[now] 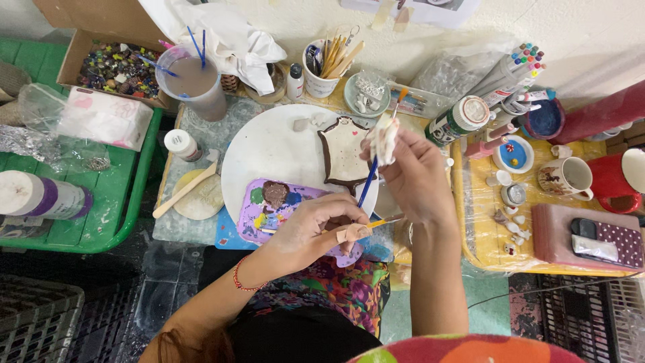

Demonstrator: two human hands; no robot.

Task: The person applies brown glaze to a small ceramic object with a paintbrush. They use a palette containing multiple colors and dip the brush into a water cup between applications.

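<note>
Cluttered craft bench (201, 232) against a pale wall, seen from above. White round board (269, 151) sits at centre, carrying a brown-edged cream clay piece (344, 156) shaped like a small garment. Purple paint palette (275, 208) overlaps the board's near edge, blobs of brown, green, blue and yellow on it.

Right hand (416, 178) is closed around a blue-handled paintbrush (370, 176) plus a small crumpled white cloth (384, 138), raised just above the clay piece's right side. Left hand (316, 232) is curled shut, pinching a second thin brush with a yellowish handle (384, 222) near the palette; a bandage sits on one fingertip.

Around: cup of murky water (193, 84) with blue sticks at back left, white cup of wooden tools (322, 70), marker bundle (510, 77) at right, red mug (615, 178), green tray (121, 202) at left with a tissue pack (104, 117).

Risks, judged: the loaded brush hangs directly over the clay piece, so a drip or slip could mark the cream face. Cloth and brush share one grip, so either could shift and drop. Left wrist hovers over wet palette paint and could smear. Water cup stands near the board edge; an elbow bump could tip it.
</note>
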